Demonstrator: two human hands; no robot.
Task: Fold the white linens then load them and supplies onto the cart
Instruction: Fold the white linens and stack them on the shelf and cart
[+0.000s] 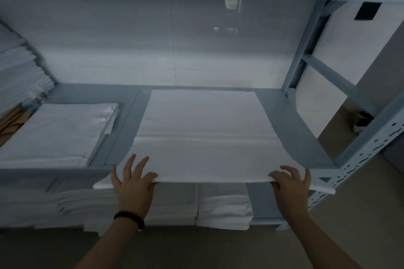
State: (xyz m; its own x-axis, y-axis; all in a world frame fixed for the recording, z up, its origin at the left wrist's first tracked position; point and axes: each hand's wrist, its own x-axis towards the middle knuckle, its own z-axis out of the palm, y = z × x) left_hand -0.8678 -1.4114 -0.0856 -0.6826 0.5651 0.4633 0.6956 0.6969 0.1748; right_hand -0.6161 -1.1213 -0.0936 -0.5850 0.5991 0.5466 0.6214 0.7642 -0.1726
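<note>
A folded white linen (203, 133) lies flat on the middle shelf (290, 129) of a pale blue metal rack, its near edge overhanging the shelf front. My left hand (133, 181) grips that near edge at the left, thumb on top and other fingers spread upward. My right hand (290, 183) grips the same edge at the right, thumb on top of the cloth. A dark bead bracelet sits on my left wrist.
A stack of folded white linens (56, 133) lies on the same shelf at left, with taller piles (19, 72) behind it. More folded stacks (223, 205) fill the shelf below. The rack's perforated upright (358, 164) stands at right; a shelf runs overhead.
</note>
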